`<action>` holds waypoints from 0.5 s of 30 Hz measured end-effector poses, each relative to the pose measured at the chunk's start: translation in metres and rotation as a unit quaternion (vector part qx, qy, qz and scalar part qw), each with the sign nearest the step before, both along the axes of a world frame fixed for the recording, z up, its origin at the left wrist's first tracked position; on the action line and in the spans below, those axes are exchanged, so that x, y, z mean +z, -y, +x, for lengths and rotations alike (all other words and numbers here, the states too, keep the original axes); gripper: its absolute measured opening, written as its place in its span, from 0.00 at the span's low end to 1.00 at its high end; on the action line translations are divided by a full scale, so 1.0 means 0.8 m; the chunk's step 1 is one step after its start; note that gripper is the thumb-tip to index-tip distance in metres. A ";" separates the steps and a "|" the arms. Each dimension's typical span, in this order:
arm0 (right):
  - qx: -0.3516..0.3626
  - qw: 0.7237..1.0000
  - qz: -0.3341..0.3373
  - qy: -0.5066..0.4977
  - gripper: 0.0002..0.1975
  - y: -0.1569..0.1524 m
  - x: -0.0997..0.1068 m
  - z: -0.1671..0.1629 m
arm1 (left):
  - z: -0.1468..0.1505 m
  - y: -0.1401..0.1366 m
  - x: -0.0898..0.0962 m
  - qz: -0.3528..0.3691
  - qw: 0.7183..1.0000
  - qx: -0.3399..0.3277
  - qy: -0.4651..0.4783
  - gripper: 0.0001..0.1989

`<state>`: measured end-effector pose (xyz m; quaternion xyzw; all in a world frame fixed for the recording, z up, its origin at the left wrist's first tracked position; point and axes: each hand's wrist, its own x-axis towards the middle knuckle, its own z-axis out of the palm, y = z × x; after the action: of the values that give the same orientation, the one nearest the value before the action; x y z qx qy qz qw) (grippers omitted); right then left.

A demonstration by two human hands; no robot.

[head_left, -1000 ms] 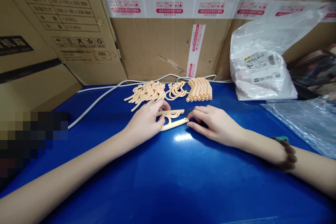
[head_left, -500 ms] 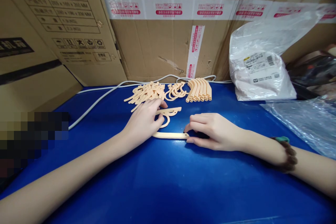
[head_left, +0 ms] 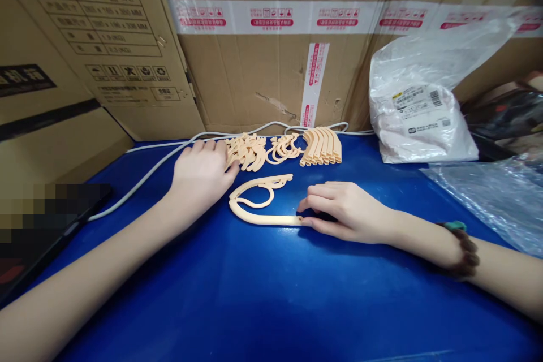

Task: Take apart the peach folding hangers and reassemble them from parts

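Note:
A cream plastic folding hanger (head_left: 263,219), with a curved hook and two arms, lies on the blue table. My right hand (head_left: 339,212) pinches the end of its nearer arm between thumb and fingers. Over the left side of a pile of loose cream hanger parts (head_left: 250,153) is my left hand (head_left: 203,175), its thumb apart from the fingers. The fingertips are partly hidden among the pieces. Beside that pile lie several cream hooks (head_left: 283,148), and to their right a neat row of curved hanger arms (head_left: 322,147).
Cardboard boxes (head_left: 254,68) stand along the back and left of the blue table (head_left: 271,294). A white cable (head_left: 148,175) runs behind the parts. At the right are a white plastic bag (head_left: 419,119) and a clear plastic sheet (head_left: 487,192). A dark object (head_left: 55,237) lies at the left edge.
My left hand has let go of the hanger and moved left and back to the pile of parts. The right hand has stayed at the arm's end.

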<state>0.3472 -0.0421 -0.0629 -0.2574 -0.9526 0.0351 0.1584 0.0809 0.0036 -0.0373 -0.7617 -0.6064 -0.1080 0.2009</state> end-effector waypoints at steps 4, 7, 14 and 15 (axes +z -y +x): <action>-0.002 1.000 0.002 0.001 0.13 0.000 -0.001 0.000 | -0.002 0.002 -0.004 -0.032 0.999 0.023 -0.003 0.14; -0.001 1.000 -0.001 0.001 0.13 -0.001 -0.001 0.000 | -0.003 0.003 -0.008 -0.043 0.998 0.022 -0.026 0.16; -0.004 1.000 0.002 0.005 0.12 -0.001 0.000 0.000 | -0.003 0.001 -0.012 -0.035 0.995 0.022 -0.088 0.16; -0.004 1.000 0.003 0.006 0.12 -0.001 0.000 0.000 | -0.002 0.001 -0.012 -0.029 0.995 0.022 -0.095 0.16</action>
<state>0.3473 -0.0412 -0.0630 -0.2607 -0.9526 0.0302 0.1538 0.0795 0.0028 -0.0466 -0.7609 -0.6037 -0.0128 0.2375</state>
